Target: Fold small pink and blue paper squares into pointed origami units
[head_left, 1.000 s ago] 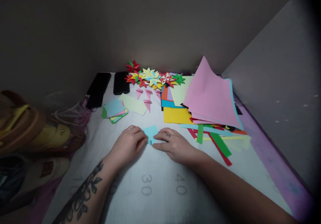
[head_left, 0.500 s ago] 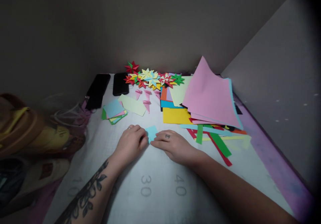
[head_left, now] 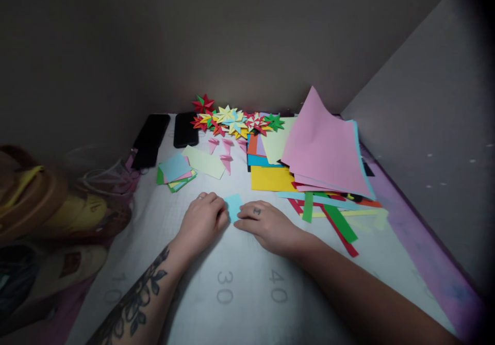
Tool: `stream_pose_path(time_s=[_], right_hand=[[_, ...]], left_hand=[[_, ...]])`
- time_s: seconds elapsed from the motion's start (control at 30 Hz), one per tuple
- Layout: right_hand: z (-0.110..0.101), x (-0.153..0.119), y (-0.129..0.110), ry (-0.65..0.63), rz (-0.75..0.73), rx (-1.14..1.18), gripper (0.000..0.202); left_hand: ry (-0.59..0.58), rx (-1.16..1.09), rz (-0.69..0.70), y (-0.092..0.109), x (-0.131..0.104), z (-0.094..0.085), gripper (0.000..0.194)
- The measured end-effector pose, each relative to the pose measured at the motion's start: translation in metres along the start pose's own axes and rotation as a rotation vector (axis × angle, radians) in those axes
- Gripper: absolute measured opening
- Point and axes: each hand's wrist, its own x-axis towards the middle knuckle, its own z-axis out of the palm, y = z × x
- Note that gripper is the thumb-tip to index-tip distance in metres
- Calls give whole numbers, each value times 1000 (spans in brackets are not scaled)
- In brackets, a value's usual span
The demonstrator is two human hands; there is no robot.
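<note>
A small light blue paper square (head_left: 234,206) lies on the white numbered sheet between my two hands. My left hand (head_left: 204,216), fingers curled, grips the paper's left edge. From the other side my right hand (head_left: 266,225) has its fingers closed on the right edge, hiding part of it. Just beyond are several folded pink paper pieces (head_left: 226,162) and a pale yellow-green paper (head_left: 204,162). To the left sits a small stack of coloured paper squares (head_left: 176,168).
Folded paper stars (head_left: 232,118) line the back, beside a black phone (head_left: 186,130). Large pink sheets (head_left: 325,149) lie over other coloured papers at right, with green strips (head_left: 340,224) in front. A bag (head_left: 62,206) stands at the left edge.
Both hands stay around the blue paper. The fingers of my right hand have shifted very slightly to the right along its edge.
</note>
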Motion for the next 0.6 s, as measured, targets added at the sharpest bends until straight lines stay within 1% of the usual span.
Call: stream_pose_path(time_s=[0.13,0.27,0.43,0.6], right_hand=[[-1,1,-2,-28,18,0,35],[0,2,-4,-62,31,-13,37],[1,1,-6,-84,18,-65,41],[1,-1,-8,-78,16,-85,36]], left_hand=[[10,-7,2,-1,-1,1,15],[-7,13,-1,-1,-1,1,15],[-8,22,-22,1,0,2,13],[18,-50,-71,-4,-4,2,7]])
